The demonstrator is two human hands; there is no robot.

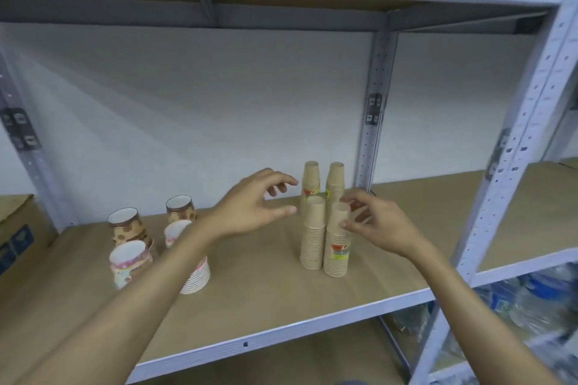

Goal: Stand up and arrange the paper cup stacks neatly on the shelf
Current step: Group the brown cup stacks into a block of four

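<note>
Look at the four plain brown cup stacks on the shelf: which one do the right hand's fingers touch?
The front right brown stack, the front one with the colourful label. The right hand touches its top cup; the other three stand untouched.

Matt brown paper cup stacks (312, 233), glossy painted-metal shelf frame (281, 327), w/ matt board.

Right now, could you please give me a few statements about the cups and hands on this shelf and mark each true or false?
1. Four brown cup stacks stand upright, rims down. True.
2. The left hand grips a brown stack. False: it hovers open beside them.
3. The right hand has fingers at the front right brown stack. True.
4. The patterned cup stacks lie on their sides. False: they stand, mouths up.
5. A cardboard box sits at far left. True.
</note>
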